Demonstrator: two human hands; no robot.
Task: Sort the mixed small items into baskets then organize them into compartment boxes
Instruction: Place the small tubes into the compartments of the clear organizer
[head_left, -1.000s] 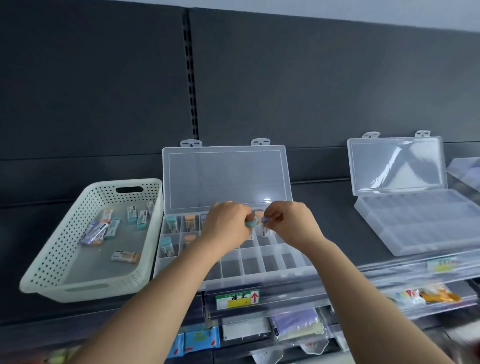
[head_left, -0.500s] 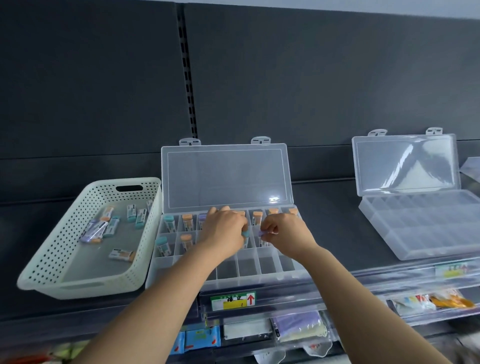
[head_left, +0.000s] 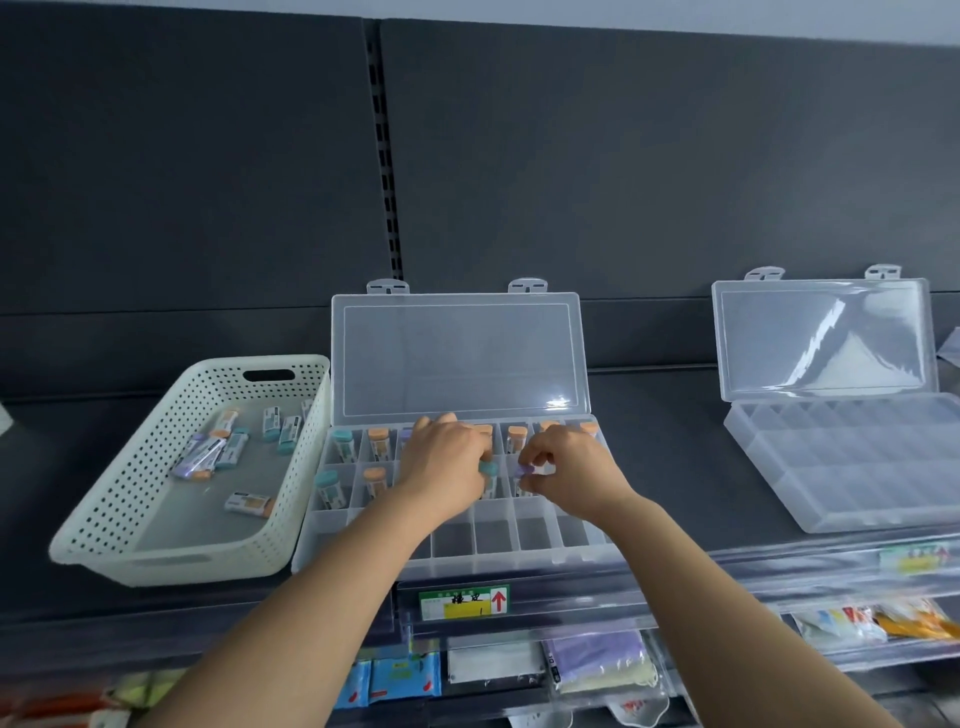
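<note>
1. Shelf (head_left: 665, 467), dark, carrying every item below.
2. Compartment box (head_left: 467, 564), clear, lid raised, directly under both of my grips. The back row, beyond the grips, has tubes standing cap up with long axis vertical. The front row, nearer than the grips, has bare cells.
3. Second compartment box (head_left: 852, 467), clear, lid raised, well right of the grips.
4. Basket (head_left: 156, 457), white and perforated, left of the grips, just beside the first box. Loose tubes (head_left: 208, 452) lie flat on its floor at mixed headings.
5. Left hand (head_left: 447, 462), fingers curled round the teal-capped tube (head_left: 488, 470) over the middle row. The cap is up and the body runs down towards a cell.
6. Right hand (head_left: 571, 467), thumb and forefinger pinching the purple-capped tube (head_left: 523, 472), just beside the teal one. The cap appears uppermost, but the fingers hide most of the body, so I rate its axis only probably upright.
7. Price label (head_left: 464, 601), green and yellow with a red arrow, on the shelf edge below the grips.
</note>
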